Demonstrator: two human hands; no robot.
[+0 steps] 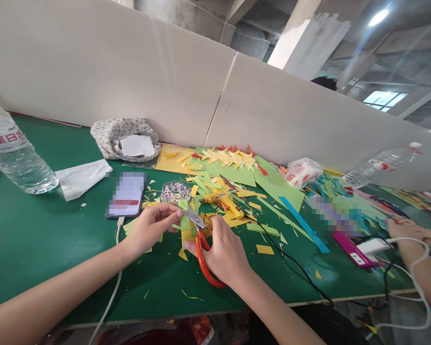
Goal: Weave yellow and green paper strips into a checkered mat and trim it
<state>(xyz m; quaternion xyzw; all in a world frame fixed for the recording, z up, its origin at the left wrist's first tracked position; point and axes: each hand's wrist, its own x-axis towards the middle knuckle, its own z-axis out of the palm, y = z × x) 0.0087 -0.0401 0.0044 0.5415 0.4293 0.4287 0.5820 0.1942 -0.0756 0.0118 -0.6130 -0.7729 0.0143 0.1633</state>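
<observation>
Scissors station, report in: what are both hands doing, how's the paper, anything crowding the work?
Left hand pinching green paper at the blades. Right hand gripping scissors. Glue gun and paper scraps close by.

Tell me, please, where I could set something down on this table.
The green table is mostly bare between the left forearm, left water bottle and phone. Another patch lies between that bottle and the patterned bag. Paper scraps crowd around the scissors and glue gun.
</observation>
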